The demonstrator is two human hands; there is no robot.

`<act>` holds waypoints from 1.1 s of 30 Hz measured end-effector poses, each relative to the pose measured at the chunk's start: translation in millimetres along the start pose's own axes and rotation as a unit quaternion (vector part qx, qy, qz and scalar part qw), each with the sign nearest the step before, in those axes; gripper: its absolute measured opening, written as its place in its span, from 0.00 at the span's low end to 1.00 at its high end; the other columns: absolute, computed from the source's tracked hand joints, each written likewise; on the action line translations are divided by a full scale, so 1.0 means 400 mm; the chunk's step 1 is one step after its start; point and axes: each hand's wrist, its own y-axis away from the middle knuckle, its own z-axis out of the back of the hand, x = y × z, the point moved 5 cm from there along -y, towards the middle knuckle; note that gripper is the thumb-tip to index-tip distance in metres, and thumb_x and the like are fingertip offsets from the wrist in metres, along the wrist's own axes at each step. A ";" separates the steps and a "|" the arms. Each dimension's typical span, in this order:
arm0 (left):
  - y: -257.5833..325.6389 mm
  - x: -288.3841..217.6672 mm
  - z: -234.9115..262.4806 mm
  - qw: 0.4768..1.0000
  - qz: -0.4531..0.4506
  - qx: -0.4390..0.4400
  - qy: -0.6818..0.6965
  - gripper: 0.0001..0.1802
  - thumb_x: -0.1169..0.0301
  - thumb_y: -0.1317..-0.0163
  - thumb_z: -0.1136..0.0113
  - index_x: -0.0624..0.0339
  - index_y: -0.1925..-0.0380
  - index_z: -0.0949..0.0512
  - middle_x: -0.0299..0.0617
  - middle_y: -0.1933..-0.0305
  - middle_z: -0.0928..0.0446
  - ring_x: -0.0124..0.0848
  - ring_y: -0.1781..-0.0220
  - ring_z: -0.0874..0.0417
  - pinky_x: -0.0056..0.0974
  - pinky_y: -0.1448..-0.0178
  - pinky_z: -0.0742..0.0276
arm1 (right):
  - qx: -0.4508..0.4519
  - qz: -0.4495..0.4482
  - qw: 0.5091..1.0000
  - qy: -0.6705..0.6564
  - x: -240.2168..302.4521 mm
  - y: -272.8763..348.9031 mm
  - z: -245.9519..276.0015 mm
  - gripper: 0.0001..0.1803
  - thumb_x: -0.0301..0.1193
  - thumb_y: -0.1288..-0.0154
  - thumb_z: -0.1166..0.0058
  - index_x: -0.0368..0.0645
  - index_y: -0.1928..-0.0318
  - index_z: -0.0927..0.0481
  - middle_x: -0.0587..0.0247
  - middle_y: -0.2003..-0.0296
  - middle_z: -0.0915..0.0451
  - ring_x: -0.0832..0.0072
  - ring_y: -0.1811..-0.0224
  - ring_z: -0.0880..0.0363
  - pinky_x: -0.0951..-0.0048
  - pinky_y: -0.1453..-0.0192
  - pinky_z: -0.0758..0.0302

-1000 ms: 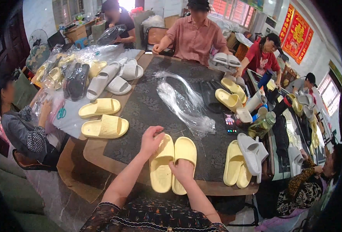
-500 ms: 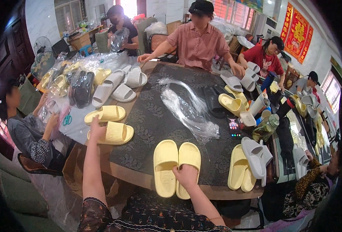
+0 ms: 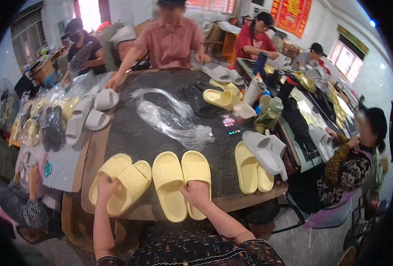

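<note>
A dark speckled table [image 3: 161, 137] is seen from above, with people seated around it. The left hand [image 3: 104, 188] is closed around the heel end of a stacked pair of yellow slippers [image 3: 121, 181] at the table's near left edge; their long axis is tilted, toes pointing up and to the right. The right hand [image 3: 196, 194] is laid flat, not clenched, on the heel of the right slipper of a second yellow pair [image 3: 181, 181], set side by side at the near edge, toes pointing away. The stacked pair appears to be in the act of being placed beside the other; a next move would call for the 2 pairs to be squared up together. Clear plastic bags [image 3: 174, 119] lie mid-table.
</note>
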 end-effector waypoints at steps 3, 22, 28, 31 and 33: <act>0.090 -0.069 -0.061 0.991 0.047 0.083 0.096 0.16 0.67 0.52 0.33 0.72 0.72 0.20 0.41 0.75 0.19 0.28 0.74 0.20 0.36 0.71 0.26 | -0.038 -0.018 0.997 -0.068 -0.033 0.030 0.121 0.19 0.42 0.44 0.38 0.38 0.80 0.23 0.52 0.82 0.23 0.56 0.80 0.22 0.58 0.72 0.26; 0.256 -0.282 -0.281 0.943 0.076 0.307 0.104 0.34 0.54 0.45 0.31 0.74 0.51 0.26 0.54 0.51 0.21 0.39 0.49 0.19 0.41 0.46 0.24 | -0.053 -0.267 0.953 0.131 -0.574 -0.140 0.808 0.19 0.40 0.50 0.37 0.33 0.79 0.19 0.58 0.83 0.21 0.72 0.81 0.22 0.69 0.71 0.26; 0.250 -0.303 -0.275 0.938 0.082 0.309 0.131 0.33 0.55 0.44 0.32 0.73 0.50 0.26 0.52 0.51 0.21 0.37 0.48 0.20 0.39 0.44 0.25 | -0.090 -0.311 0.896 0.303 -0.455 -0.105 0.771 0.15 0.40 0.50 0.37 0.43 0.67 0.14 0.49 0.70 0.17 0.54 0.65 0.17 0.58 0.59 0.22; 0.239 -0.315 -0.283 0.944 0.081 0.293 0.130 0.30 0.56 0.44 0.32 0.72 0.52 0.26 0.50 0.52 0.22 0.35 0.49 0.21 0.39 0.44 0.26 | -0.210 -0.217 0.901 0.312 -0.297 -0.083 0.723 0.16 0.44 0.41 0.38 0.44 0.67 0.15 0.54 0.69 0.17 0.57 0.64 0.17 0.58 0.60 0.23; 0.235 -0.316 -0.293 0.946 0.067 0.261 0.182 0.27 0.60 0.42 0.33 0.71 0.52 0.28 0.47 0.53 0.23 0.33 0.49 0.22 0.37 0.43 0.27 | -0.171 -0.152 0.957 0.179 -0.176 -0.087 0.648 0.16 0.44 0.42 0.37 0.43 0.68 0.16 0.55 0.70 0.17 0.59 0.67 0.18 0.59 0.61 0.24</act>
